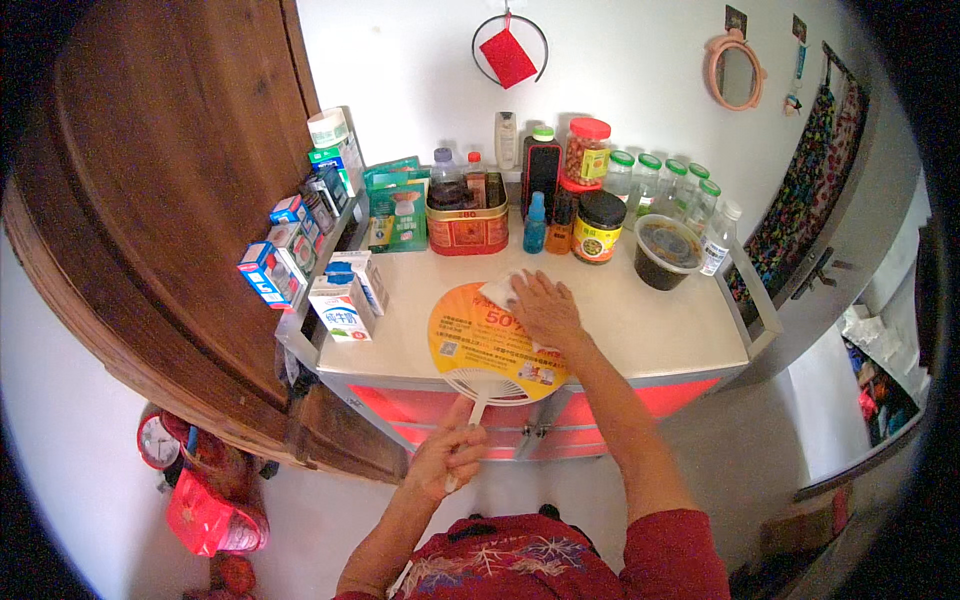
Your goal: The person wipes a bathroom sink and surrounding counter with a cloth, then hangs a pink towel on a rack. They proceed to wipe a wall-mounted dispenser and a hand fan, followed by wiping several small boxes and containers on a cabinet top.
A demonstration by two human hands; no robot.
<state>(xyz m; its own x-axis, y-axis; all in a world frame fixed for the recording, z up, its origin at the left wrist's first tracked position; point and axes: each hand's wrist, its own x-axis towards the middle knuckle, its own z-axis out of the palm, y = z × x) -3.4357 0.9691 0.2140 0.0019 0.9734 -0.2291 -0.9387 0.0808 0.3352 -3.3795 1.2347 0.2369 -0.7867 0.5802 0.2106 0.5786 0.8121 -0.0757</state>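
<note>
My left hand (pixel 447 455) is wrapped round the white handle of a round orange and yellow plastic fan (pixel 470 335). The fan's face reaches over the front edge of a cream cabinet top (pixel 610 335). Spread over the fan's upper right part, my right hand (pixel 547 312) presses down on a white tissue or cloth (pixel 505 290), most of it hidden under the palm and fingers. Two white and blue milk cartons (pixel 342 305) stand left of the fan. Beyond my right hand are a blue spray bottle (pixel 535 225) and a black jar with a yellow label (pixel 598 230).
A red tin (pixel 467 230) holding bottles stands at the back, beside green packets (pixel 398 215). Right of it are a red-lidded jar (pixel 586 155), several green-lidded glass jars (pixel 648 180) and a tub of dark contents (pixel 666 252). Small boxes (pixel 270 272) line the left rail. A wooden door (pixel 170 200) is at left.
</note>
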